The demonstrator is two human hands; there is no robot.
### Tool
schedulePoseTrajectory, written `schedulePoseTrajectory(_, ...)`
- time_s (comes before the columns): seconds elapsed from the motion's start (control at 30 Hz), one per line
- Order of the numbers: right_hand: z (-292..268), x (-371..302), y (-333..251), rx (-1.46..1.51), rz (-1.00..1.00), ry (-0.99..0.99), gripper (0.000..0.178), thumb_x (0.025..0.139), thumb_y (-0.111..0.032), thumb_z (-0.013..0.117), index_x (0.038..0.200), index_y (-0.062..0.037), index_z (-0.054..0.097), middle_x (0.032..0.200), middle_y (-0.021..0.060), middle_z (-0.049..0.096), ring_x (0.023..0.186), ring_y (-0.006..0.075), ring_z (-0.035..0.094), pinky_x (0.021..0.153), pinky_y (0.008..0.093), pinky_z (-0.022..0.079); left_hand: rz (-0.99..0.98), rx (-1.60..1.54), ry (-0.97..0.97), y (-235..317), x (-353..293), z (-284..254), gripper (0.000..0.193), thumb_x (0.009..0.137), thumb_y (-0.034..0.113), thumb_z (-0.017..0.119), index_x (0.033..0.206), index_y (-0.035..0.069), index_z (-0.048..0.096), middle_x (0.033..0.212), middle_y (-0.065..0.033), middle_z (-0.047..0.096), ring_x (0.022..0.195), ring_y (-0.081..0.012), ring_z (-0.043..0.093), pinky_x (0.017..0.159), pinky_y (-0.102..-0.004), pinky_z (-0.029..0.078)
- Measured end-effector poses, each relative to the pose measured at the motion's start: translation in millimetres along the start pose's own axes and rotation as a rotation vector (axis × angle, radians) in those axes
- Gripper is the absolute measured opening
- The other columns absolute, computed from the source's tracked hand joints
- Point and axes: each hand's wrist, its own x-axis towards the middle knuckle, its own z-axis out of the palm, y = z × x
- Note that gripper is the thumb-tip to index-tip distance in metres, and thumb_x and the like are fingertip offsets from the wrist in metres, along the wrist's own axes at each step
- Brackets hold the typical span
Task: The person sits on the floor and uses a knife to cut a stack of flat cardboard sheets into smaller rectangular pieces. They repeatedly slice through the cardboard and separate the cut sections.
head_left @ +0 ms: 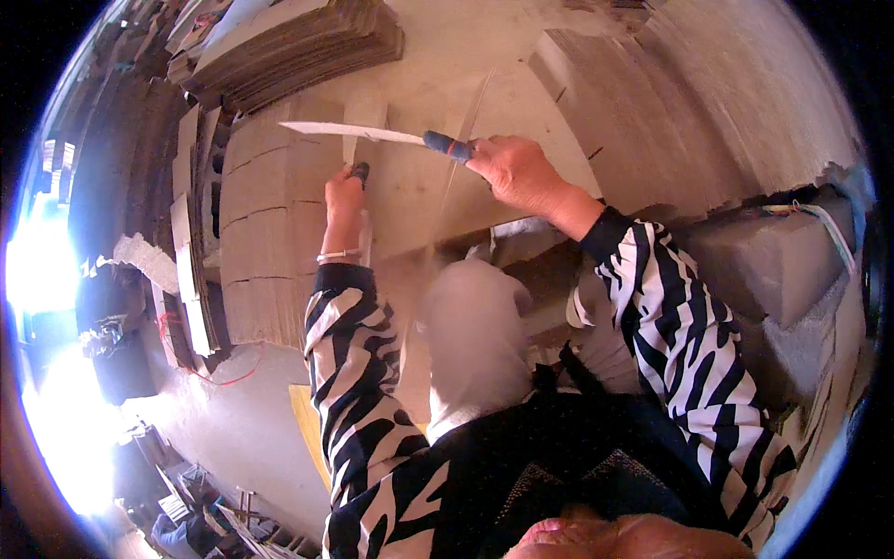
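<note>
My right hand [523, 175] is closed around the dark blue, wrapped handle of a long knife [358, 132]. A thin red band circles the handle, and the pale narrow blade points left, level above the board surface. Below the blade's middle, my left hand [344, 200] is a fist around something with a dark, rounded end. A pale strip [350, 146] shows just above that fist; I cannot tell whether it belongs to the held thing. Under both hands lies a broad tan board [419, 200], with a thin lengthwise line across it.
A thick stack of cardboard sheets [298, 51] lies at the far left. Slotted cardboard stacks [265, 219] stand left of my left arm, and a large pile [708, 102] fills the right. A red cord [228, 380] trails on the floor at left.
</note>
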Motion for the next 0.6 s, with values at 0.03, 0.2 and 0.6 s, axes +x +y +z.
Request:
schedulePoseTrajectory(0.03,-4,-5,3,-0.012,0.010,-0.007,0.015,0.087,-0.014,0.055,0.100,-0.0121,0.063,0.083,0.0069,0.061,0.076,0.0278,0.064,0.062,0.0422,0.053,0.029,-0.122,-0.082,-4,5,14,0.028,0.085,0.017,0.064,0.110,0.004,0.068,0.098,-0.0145,0.068,0.079,-0.0284,0.063,0.062,-0.0348,0.049)
schedulePoseTrajectory(0.2,-6,-14,12,-0.070,0.127,-0.074,0.015,0.087,-0.010,0.053,0.101,-0.0111,0.061,0.079,0.0078,0.060,0.072,0.0295,0.063,0.057,0.0444,0.051,0.359,0.275,-0.096,-29,1,54,0.028,0.086,0.013,0.057,0.110,-0.002,0.064,0.099,-0.0172,0.067,0.090,-0.0295,0.066,0.071,-0.0380,0.053)
schedulePoseTrajectory(0.6,-5,-6,18,-0.080,0.053,-0.099,0.016,0.085,-0.011,0.057,0.101,-0.0127,0.061,0.076,0.0108,0.061,0.073,0.0315,0.064,0.057,0.0454,0.050,0.095,-0.224,-0.084,-15,23,2,0.029,0.089,0.003,0.043,0.102,-0.003,0.068,0.086,-0.0085,0.067,0.070,-0.0173,0.062,0.059,-0.0313,0.050)
